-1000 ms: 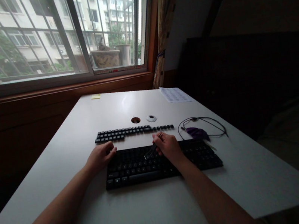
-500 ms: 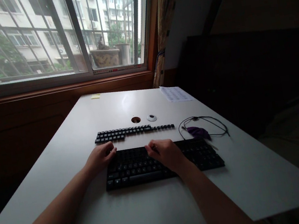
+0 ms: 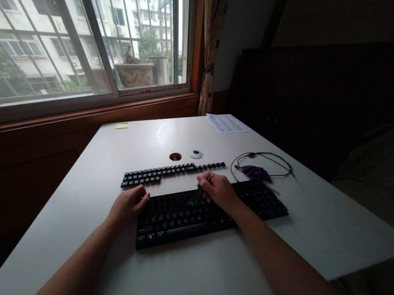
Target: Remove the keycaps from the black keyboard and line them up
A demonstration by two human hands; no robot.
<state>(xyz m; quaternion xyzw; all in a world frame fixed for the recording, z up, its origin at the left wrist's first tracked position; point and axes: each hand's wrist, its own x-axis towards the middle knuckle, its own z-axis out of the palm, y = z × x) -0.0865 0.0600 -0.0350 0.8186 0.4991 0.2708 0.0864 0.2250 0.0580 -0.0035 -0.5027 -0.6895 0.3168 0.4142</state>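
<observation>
A black keyboard (image 3: 187,229) lies flat on the white table, with its upper key rows looking dark and bare of caps. At its upper left corner rests my left hand (image 3: 127,207), fingers curled and thumb against the keyboard's edge. Over the keyboard's middle, my right hand (image 3: 219,191) is closed around a keycap puller (image 3: 195,199), whose thin wire ends point down and left to the keys. Whether the wires touch a key I cannot tell. Behind the keyboard stand rows of removed keycaps (image 3: 159,173), lined up side by side.
Right of the keycaps lie a coiled black cable (image 3: 275,155) and a purple cloth (image 3: 255,173). A round cable hole (image 3: 175,157) and its white cover (image 3: 196,154) are farther back. Printed paper (image 3: 226,123) and a yellow sticky note (image 3: 122,126) lie near the far edge.
My right hand has moved slightly back and turned, so that the keycap puller's wires now show over the keys. My left hand stays at the keyboard's corner. The view has shifted slightly.
</observation>
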